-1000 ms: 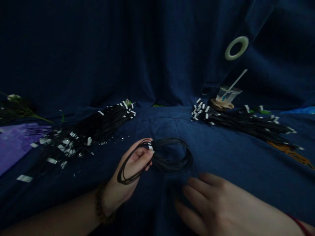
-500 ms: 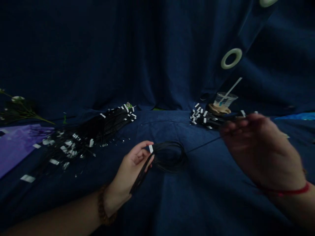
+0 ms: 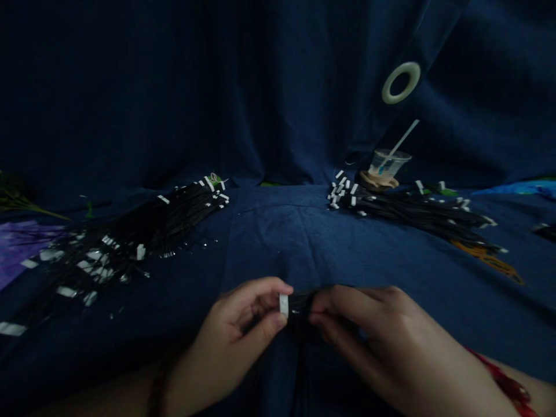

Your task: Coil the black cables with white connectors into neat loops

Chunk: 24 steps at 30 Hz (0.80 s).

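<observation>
In the head view, my left hand [image 3: 237, 330] is closed at the lower middle, its thumb and index finger at a white label [image 3: 284, 305] on a bundle of thin black cable [image 3: 300, 302]. From the right, my right hand [image 3: 386, 336] pinches the same bundle, a short gap away from the left fingertips. Between the two hands, small shiny bits show on the cable. Dark strands hang down below, dim and hard to make out.
A pile of black cables with white labels [image 3: 174, 217] lies to the left, beside purple material [image 3: 26, 240]. Another labelled cable pile [image 3: 408, 211] is at the right, near a clear plastic cup [image 3: 391, 165] and orange bands [image 3: 490, 263]. Blue cloth [image 3: 278, 243] covers the surface.
My right hand has come down and left from the right side to the cable bundle. The bundle, spread in a loop before, is now gathered between both hands, nearer to me.
</observation>
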Motion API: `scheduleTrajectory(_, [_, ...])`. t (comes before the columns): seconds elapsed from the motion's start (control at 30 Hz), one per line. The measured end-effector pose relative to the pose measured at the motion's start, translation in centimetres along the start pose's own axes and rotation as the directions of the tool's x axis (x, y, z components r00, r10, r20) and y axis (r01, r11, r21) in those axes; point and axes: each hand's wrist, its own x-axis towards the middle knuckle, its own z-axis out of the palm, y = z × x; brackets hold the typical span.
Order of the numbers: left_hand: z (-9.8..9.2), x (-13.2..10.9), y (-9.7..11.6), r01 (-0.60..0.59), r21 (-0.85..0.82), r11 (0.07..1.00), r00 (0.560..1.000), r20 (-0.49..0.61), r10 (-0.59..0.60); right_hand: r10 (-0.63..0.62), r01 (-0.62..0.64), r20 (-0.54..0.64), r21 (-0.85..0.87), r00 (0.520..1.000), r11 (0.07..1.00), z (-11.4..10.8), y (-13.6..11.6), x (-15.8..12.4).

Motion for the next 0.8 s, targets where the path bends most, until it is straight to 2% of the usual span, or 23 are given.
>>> scheduleTrajectory(0.37, [0.04, 0.03, -0.06, -0.02, 0.084, 0.996, 1.0, -0.01, 0.02, -0.141, 0.13, -0.07, -0.146, 0.987, 0.981, 0.63, 0.06, 0.22])
scheduleTrajectory(0.53, [-0.08, -0.03, -0.32, -0.059, 0.165, 0.984, 0.998, -0.017, 0.062, -0.205, 0.191, -0.063, -0.18, 0.977, 0.965, 0.64, -0.04, 0.11])
scheduleTrajectory(0.8, [-0.18, -0.02, -0.3, -0.053, 0.224, 0.973, 0.997, -0.047, 0.065, -0.229, 0.221, -0.024, -0.188, 0.973, 0.957, 0.54, 0.09, 0.06])
